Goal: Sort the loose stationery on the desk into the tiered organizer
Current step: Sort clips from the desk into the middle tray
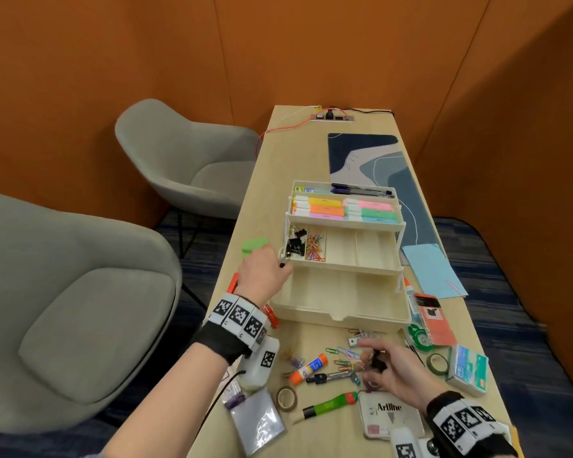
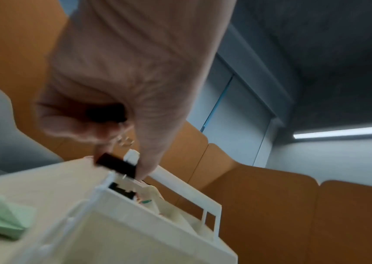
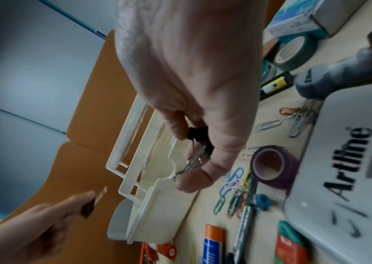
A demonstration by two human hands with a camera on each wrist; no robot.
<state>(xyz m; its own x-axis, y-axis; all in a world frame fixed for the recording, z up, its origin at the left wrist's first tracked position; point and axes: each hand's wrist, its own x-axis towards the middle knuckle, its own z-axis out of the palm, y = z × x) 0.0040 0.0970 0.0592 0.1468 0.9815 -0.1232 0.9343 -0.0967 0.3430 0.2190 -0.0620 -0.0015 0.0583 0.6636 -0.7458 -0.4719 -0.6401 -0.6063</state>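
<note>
The cream tiered organizer (image 1: 341, 314) stands open mid-desk. Its top tier holds highlighters (image 1: 344, 208) and pens (image 1: 361, 192). The middle tier's left compartments hold black binder clips (image 1: 293, 246) and coloured paper clips (image 1: 315, 250). My left hand (image 1: 282, 265) is at that tier's left corner and pinches a black binder clip (image 2: 116, 165) just above the clip compartment; another dark clip (image 2: 106, 112) sits in the palm. My right hand (image 1: 371, 360) hovers before the organizer over loose paper clips (image 1: 344, 353) and pinches black binder clips (image 3: 198, 134) by their body, silver handles hanging down.
Around the right hand lie a glue stick (image 1: 310, 368), tape rolls (image 1: 286, 396) (image 1: 437, 361), a green marker (image 1: 331, 404), an Artline tin (image 1: 391, 416) and a staples box (image 1: 470, 368). Orange scissors (image 1: 272, 317) and green sticky notes (image 1: 253, 244) lie left of the organizer. Grey chairs (image 1: 80, 292) stand left.
</note>
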